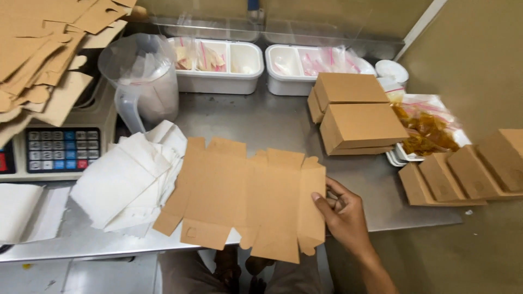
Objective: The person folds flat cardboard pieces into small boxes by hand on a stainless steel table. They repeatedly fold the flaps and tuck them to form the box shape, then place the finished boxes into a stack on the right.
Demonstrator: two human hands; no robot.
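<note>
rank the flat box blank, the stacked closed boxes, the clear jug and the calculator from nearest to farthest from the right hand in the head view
1. Flat box blank: held by the right hand, table front.
2. Stacked closed boxes: behind the hand.
3. Clear jug: back left.
4. Calculator: far left.

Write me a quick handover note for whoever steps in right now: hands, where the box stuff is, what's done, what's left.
Right hand: pinching the right edge of the flat cardboard blank, which lies unfolded on the steel table.
Left hand: out of view.
Done: two closed boxes stacked behind the blank; more folded boxes lined up at right.
Left: this blank is not folded yet; a heap of flat blanks sits at far left. White paper sheets lie beside the blank.
</note>
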